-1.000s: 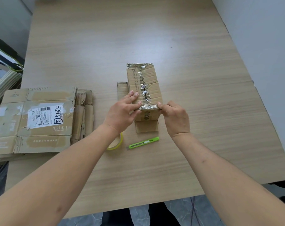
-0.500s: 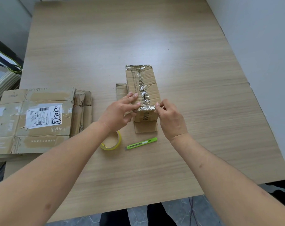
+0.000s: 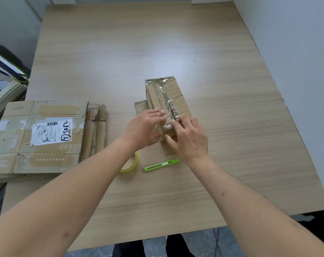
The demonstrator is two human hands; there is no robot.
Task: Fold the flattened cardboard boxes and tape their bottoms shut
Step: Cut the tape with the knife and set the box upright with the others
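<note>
Cardboard box (image 3: 168, 101) mid-table, both hands (image 3: 144, 128) pressing near edge.

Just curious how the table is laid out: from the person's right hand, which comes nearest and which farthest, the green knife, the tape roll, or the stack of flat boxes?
From the right hand:
1. Green knife, just below the hand, toward the person.
2. Tape roll, farther left, partly under the left forearm.
3. Stack of flat boxes, far at the table's left edge.
</note>
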